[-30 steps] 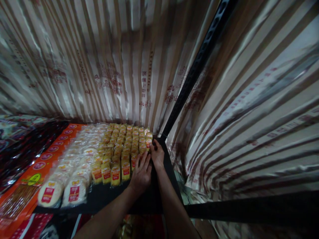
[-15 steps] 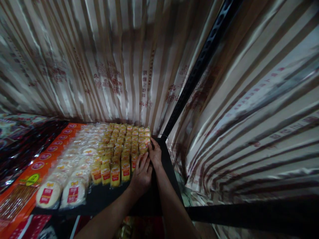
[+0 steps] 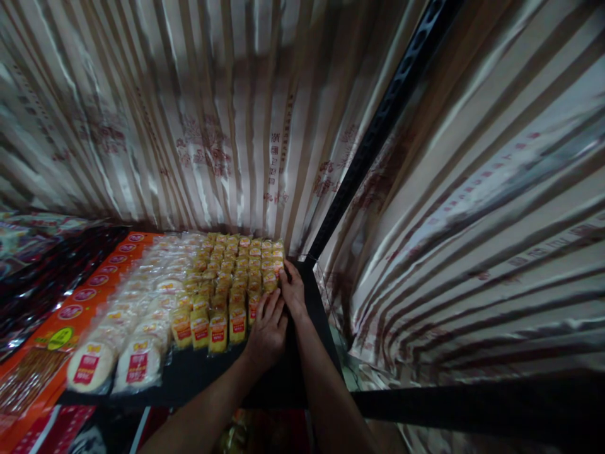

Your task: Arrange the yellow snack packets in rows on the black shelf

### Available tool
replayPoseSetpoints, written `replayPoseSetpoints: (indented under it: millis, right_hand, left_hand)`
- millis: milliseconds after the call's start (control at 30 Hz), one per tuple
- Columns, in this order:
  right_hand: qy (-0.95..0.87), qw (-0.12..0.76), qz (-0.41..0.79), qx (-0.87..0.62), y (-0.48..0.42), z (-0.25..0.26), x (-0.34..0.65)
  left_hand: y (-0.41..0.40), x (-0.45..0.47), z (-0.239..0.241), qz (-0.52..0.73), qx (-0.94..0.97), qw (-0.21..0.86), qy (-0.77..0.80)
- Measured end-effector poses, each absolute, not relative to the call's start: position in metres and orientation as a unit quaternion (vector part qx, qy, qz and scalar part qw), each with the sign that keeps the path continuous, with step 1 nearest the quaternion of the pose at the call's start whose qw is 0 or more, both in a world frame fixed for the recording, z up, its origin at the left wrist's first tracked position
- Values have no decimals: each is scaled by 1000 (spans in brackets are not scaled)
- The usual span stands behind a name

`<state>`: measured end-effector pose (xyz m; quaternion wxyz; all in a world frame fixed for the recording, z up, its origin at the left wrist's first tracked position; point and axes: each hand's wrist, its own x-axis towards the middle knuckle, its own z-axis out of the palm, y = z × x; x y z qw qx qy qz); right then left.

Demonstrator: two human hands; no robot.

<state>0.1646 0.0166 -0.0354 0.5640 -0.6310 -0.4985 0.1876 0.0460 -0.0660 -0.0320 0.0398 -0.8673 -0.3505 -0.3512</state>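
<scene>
Rows of small yellow snack packets (image 3: 231, 277) with red labels lie on a black shelf (image 3: 198, 375). My left hand (image 3: 265, 331) rests at the right end of the near rows, fingers stretched together against the packets. My right hand (image 3: 293, 291) lies just beyond it at the shelf's right edge, fingers curled onto the rightmost column of packets. Whether either hand actually grips a packet is hidden.
Round white packets (image 3: 137, 328) with red labels fill the rows to the left, then orange packages (image 3: 70, 309) and dark bags (image 3: 38, 277). Striped shiny sheeting (image 3: 212, 126) hangs behind and to the right. A black perforated upright (image 3: 378, 126) rises at the shelf's right corner.
Both hands have stayed at the right end of the yellow packets; the right hand has shifted slightly left onto them. The view has barely moved.
</scene>
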Motion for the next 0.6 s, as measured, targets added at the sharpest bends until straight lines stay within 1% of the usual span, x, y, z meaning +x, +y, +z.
replayPoseSetpoints:
  millis: [133, 267, 367, 500, 533, 600]
  right_hand:
    - [-466, 588, 194, -632, 17, -38, 163]
    - [-469, 587, 210, -626, 21, -43, 164]
    - [-463, 593, 193, -629, 18, -36, 166]
    - [-435, 626, 115, -636, -5, -1, 157]
    - [-429, 643, 119, -623, -17, 11, 152]
    - [-414, 676, 196, -577, -51, 33, 143]
  left_hand:
    - [-65, 47, -34, -366, -862, 46, -348]
    - [-64, 47, -34, -371, -861, 52, -343]
    - [-64, 46, -34, -365, -866, 48, -337]
    - [-65, 45, -35, -361, -875, 40, -320]
    - [-65, 44, -36, -361, -876, 37, -316]
    - [-64, 43, -37, -365, -877, 33, -312]
